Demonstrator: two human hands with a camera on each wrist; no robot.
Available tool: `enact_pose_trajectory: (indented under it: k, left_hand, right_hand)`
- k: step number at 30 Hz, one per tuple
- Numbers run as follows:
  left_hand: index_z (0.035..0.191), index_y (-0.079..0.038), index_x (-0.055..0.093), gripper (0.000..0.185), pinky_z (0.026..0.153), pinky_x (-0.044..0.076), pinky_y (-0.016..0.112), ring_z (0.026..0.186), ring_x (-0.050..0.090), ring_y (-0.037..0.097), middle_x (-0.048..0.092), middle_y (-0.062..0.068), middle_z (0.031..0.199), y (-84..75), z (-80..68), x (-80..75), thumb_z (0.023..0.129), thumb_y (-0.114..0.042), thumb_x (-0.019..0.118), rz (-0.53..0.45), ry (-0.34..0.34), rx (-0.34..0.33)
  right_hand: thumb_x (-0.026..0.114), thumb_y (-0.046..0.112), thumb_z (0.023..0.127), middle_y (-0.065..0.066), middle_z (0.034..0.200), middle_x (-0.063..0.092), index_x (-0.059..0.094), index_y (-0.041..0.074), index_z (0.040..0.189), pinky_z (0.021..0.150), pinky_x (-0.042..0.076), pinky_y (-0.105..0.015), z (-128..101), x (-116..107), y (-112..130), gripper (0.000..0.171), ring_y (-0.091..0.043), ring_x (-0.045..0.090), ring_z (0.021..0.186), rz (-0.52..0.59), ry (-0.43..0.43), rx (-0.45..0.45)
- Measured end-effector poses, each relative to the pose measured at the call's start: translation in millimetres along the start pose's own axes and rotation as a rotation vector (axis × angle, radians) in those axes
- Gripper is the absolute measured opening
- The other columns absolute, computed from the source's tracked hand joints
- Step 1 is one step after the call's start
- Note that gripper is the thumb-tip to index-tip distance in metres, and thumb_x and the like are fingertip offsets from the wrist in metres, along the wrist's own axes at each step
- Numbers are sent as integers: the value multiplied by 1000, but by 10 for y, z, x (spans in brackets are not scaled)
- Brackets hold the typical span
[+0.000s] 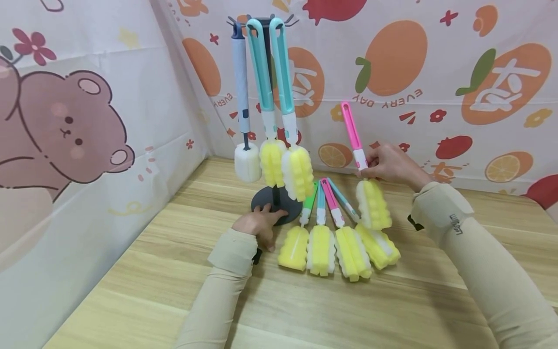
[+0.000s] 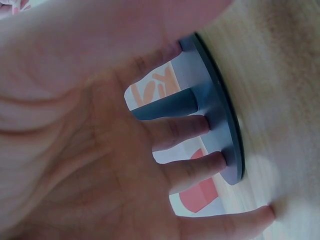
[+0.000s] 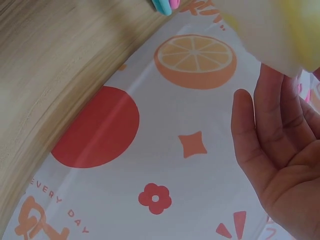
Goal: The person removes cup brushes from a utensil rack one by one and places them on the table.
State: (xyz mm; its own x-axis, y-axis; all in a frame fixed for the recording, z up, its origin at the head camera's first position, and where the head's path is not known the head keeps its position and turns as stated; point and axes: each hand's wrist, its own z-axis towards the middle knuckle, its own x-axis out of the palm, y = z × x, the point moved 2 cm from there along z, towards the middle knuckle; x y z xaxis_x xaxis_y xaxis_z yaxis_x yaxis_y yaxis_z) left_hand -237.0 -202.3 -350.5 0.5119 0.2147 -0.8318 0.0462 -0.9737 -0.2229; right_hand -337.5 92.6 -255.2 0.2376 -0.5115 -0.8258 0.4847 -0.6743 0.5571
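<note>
My right hand (image 1: 390, 164) pinches a pink-handled sponge bottle brush (image 1: 352, 127) near its white collar, above the table. The brush's yellow-and-white sponge (image 1: 374, 204) hangs downward, over another sponge head. With fingers spread, my left hand (image 1: 257, 224) presses on the round dark base (image 1: 264, 195) of a hanging stand; in the left wrist view its fingertips touch the base (image 2: 220, 125), and one rests on the table. Two teal-handled brushes (image 1: 285, 68) and a pale blue-grey brush (image 1: 240, 77) with a white sponge hang from the stand's hooks (image 1: 291, 21).
Several sponge brushes lie fanned out on the wooden table (image 1: 144, 286) right of the stand, among them a green-handled one (image 1: 309, 203) and a pink-handled one (image 1: 332, 201). A fruit-print cloth (image 1: 340, 63) stands behind, and a bear-print cloth (image 1: 100, 203) on the left.
</note>
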Motion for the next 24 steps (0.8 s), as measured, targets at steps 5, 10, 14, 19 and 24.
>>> enact_pose_trajectory:
  k: [5,10,14,19,24]
  left_hand:
    - [160,-33,33,99,106,36,61,152,6,42,9,16,168,-2,-7,-7,80,-9,86,-3,-1,-3]
    - [160,-32,33,98,106,37,61,152,5,42,8,16,168,1,-12,-3,81,-10,86,-10,0,0]
    - [160,-31,33,98,107,35,61,152,5,43,8,17,168,3,-7,2,81,-11,86,-5,0,6]
    - [161,-29,32,97,109,32,64,152,6,45,9,20,168,11,9,2,82,-14,87,2,-1,22]
    - [161,-29,32,97,109,31,64,151,7,45,9,20,167,9,9,-2,82,-16,87,8,1,24]
  right_hand:
    - [79,9,88,-7,68,63,73,-9,93,52,46,-24,-3,-1,-7,20,-17,53,58,-6,20,12]
    - [80,12,88,-4,67,63,73,-8,91,51,45,-24,-2,-1,-17,22,-14,52,58,-19,34,1]
    - [81,12,87,-5,68,63,73,-8,91,52,45,-24,-6,-2,-37,22,-15,52,58,-21,43,2]
    - [79,7,87,-7,71,64,72,-9,93,55,47,-25,-20,0,-47,19,-17,53,61,-20,38,17]
    - [79,7,86,-8,72,64,72,-8,93,58,49,-29,-39,-15,-61,17,-20,55,64,-34,33,29]
